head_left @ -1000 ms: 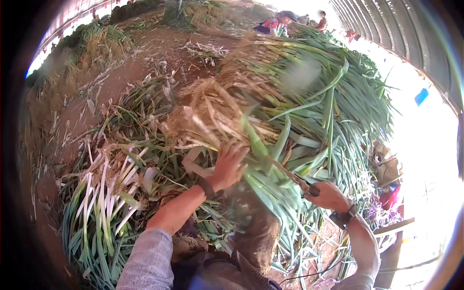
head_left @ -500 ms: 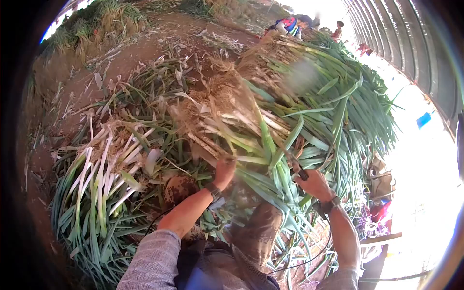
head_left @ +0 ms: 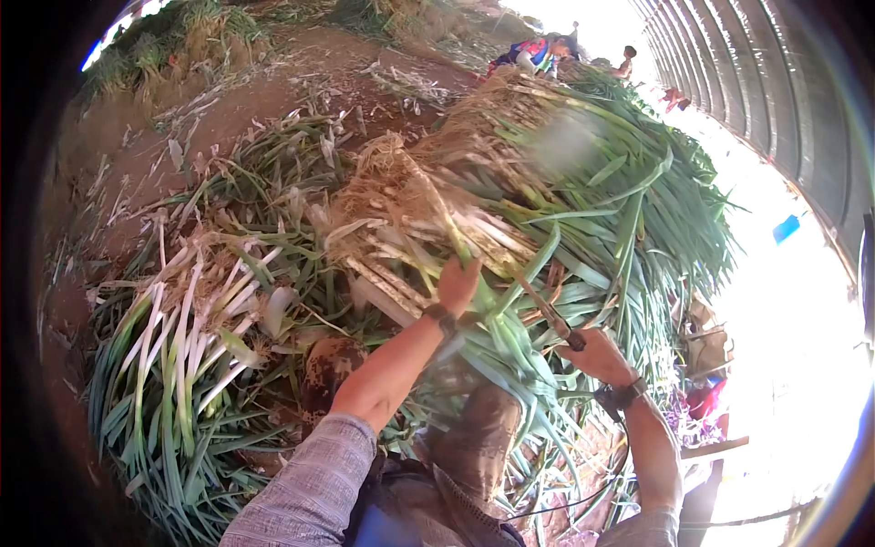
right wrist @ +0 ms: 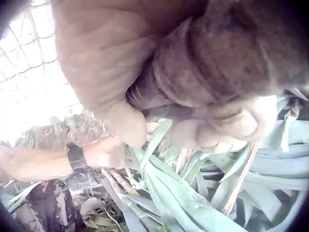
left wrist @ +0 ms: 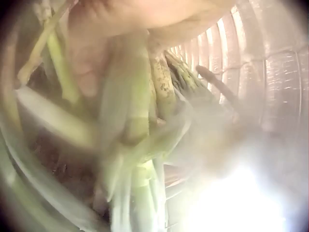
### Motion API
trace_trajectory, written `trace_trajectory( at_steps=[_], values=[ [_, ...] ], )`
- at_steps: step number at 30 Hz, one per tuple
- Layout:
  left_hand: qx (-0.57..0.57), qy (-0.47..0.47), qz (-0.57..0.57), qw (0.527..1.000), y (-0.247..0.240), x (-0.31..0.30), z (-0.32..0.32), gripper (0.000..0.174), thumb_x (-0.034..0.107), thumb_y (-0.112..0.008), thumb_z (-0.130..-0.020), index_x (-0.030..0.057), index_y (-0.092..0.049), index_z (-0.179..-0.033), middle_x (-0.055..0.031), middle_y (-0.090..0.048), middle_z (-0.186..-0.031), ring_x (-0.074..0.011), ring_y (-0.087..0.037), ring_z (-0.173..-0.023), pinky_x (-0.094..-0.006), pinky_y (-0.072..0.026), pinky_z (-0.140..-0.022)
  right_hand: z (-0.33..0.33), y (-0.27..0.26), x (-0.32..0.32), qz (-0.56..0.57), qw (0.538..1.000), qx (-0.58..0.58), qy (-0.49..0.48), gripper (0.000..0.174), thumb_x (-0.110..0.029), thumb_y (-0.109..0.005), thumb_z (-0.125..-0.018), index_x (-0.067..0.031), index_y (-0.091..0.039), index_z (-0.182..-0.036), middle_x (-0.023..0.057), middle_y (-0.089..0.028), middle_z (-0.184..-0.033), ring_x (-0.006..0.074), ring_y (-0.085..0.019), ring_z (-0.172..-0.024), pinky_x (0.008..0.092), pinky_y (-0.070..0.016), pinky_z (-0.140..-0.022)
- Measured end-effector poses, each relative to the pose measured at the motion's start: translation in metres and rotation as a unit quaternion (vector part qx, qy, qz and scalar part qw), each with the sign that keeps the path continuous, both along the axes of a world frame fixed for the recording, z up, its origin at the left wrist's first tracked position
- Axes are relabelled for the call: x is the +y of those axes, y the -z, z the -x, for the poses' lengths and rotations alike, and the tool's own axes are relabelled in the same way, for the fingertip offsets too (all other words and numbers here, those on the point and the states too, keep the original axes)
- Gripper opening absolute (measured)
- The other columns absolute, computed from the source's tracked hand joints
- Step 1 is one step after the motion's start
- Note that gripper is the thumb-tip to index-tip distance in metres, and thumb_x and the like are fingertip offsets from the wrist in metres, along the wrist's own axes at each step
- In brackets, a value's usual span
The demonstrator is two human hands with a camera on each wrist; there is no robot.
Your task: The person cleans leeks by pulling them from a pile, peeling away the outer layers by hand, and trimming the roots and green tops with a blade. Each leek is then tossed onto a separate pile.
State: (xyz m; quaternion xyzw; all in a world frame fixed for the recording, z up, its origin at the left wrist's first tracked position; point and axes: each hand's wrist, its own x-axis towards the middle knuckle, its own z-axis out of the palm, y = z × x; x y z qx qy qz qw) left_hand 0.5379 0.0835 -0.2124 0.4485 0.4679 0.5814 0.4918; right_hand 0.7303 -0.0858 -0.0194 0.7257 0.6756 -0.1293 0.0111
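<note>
Green long-leaved leeks point(head_left: 583, 173) with pale shanks and matted brown roots lie heaped over the person's lap and the bare earth floor point(head_left: 228, 109). At the heap's near edge the left hand point(head_left: 456, 284) has its fingers curled round a few shanks just behind the roots. The right hand point(head_left: 597, 354) keeps its fingers clamped on the dark handle of a thin-bladed knife point(head_left: 550, 316). The step looks like picking out stalks for trimming. Next, they need pulling free of the tangle, blade kept off the left wrist.
</note>
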Motion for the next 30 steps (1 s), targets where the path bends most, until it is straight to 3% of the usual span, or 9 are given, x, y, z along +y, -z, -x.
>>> trace_trajectory(
  at_steps=[3,5,8,10,14,19,24,26,30],
  values=[
    [-0.213,0.184,0.091,0.955,-0.018,-0.023,-0.001,0.018,0.021,-0.066,-0.09,0.0052,-0.066,-0.099,-0.0006,-0.063,-0.079,-0.0114,-0.058,-0.065,-0.0312,-0.0494,-0.054,0.0,-0.025,-0.017,0.033,0.999,-0.01,0.035,0.045,-0.045,-0.071,-0.079,-0.0003,-0.066,-0.082,0.0188,-0.065,-0.071,0.0356,-0.064,-0.069,0.0438,-0.0479,-0.065],
    [-0.295,0.355,0.101,0.881,-0.04,-0.078,0.014,0.021,0.02,-0.066,-0.09,0.0038,-0.065,-0.103,-0.0027,-0.064,-0.083,-0.0129,-0.061,-0.07,-0.0311,-0.0532,-0.06,-0.002,-0.039,-0.032,0.043,0.998,0.011,0.051,0.045,-0.044,-0.071,-0.079,0.0003,-0.066,-0.083,0.0194,-0.065,-0.076,0.0339,-0.062,-0.069,0.0425,-0.0473,-0.066],
    [-0.334,0.362,0.084,0.866,-0.014,-0.142,0.01,0.023,0.021,-0.066,-0.091,0.0035,-0.065,-0.106,-0.0029,-0.065,-0.084,-0.0129,-0.063,-0.074,-0.0305,-0.0548,-0.065,0.001,-0.054,-0.049,0.076,0.997,0.007,0.017,0.043,-0.043,-0.07,-0.08,-0.0001,-0.065,-0.085,0.0186,-0.063,-0.073,0.0345,-0.062,-0.069,0.0413,-0.0487,-0.068],
    [-0.206,0.341,0.187,0.898,0.002,-0.168,0.018,0.024,0.024,-0.068,-0.091,0.0034,-0.066,-0.103,-0.0022,-0.065,-0.085,-0.0118,-0.062,-0.073,-0.0293,-0.0535,-0.067,-0.002,-0.035,-0.069,0.075,0.997,0.007,0.013,0.041,-0.042,-0.068,-0.082,-0.0006,-0.066,-0.082,0.0199,-0.065,-0.077,0.0357,-0.064,-0.071,0.042,-0.0496,-0.069],
    [0.048,0.318,0.061,0.945,0.046,-0.179,0.034,0.037,0.04,-0.061,-0.094,0.0037,-0.065,-0.096,-0.0028,-0.063,-0.075,-0.0121,-0.056,-0.068,-0.0319,-0.0463,-0.062,0.023,0.015,-0.114,0.069,0.997,-0.006,0.02,0.036,-0.039,-0.066,-0.085,-0.0028,-0.067,-0.084,0.0177,-0.067,-0.072,0.0386,-0.064,-0.064,0.0453,-0.0494,-0.062],
    [-0.065,0.241,0.005,0.968,0.05,-0.165,0.037,0.034,0.032,-0.054,-0.099,0.0054,-0.063,-0.116,-0.0015,-0.061,-0.076,-0.0105,-0.054,-0.059,-0.0277,-0.0458,-0.053,0.025,0.086,-0.171,0.052,0.994,0.064,0.077,0.039,-0.037,-0.071,-0.083,0.0009,-0.063,-0.081,0.0147,-0.059,-0.062,0.0247,-0.056,-0.054,0.0397,-0.0442,-0.054],
    [-0.103,0.241,0.058,0.963,0.037,-0.13,0.058,0.03,0.023,-0.052,-0.099,0.0069,-0.057,-0.124,-0.0037,-0.063,-0.087,-0.0046,-0.054,-0.063,-0.0198,-0.0451,-0.048,0.036,0.112,-0.184,-0.027,0.993,0.115,0.033,0.037,-0.033,-0.07,-0.085,0.002,-0.06,-0.078,0.0154,-0.056,-0.06,0.0247,-0.052,-0.052,0.0395,-0.0428,-0.053],
    [-0.129,0.187,0.095,0.969,0.031,-0.114,0.064,0.03,0.025,-0.053,-0.099,0.007,-0.058,-0.121,-0.0041,-0.064,-0.089,-0.0055,-0.057,-0.069,-0.0205,-0.0459,-0.048,0.05,0.093,-0.171,0.032,0.979,0.134,0.15,0.037,-0.032,-0.07,-0.084,0.0013,-0.058,-0.075,0.0157,-0.053,-0.058,0.0254,-0.049,-0.05,0.0399,-0.0404,-0.051],
    [-0.063,0.32,0.037,0.945,0.022,-0.116,0.06,0.036,0.035,-0.056,-0.098,0.0021,-0.063,-0.112,-0.001,-0.064,-0.092,-0.0066,-0.055,-0.075,-0.025,-0.0474,-0.065,0.038,0.121,-0.155,-0.051,0.987,0.119,0.099,0.04,-0.035,-0.071,-0.084,0.0018,-0.057,-0.076,0.0156,-0.051,-0.057,0.0258,-0.046,-0.05,0.0405,-0.0384,-0.051]
  ],
)
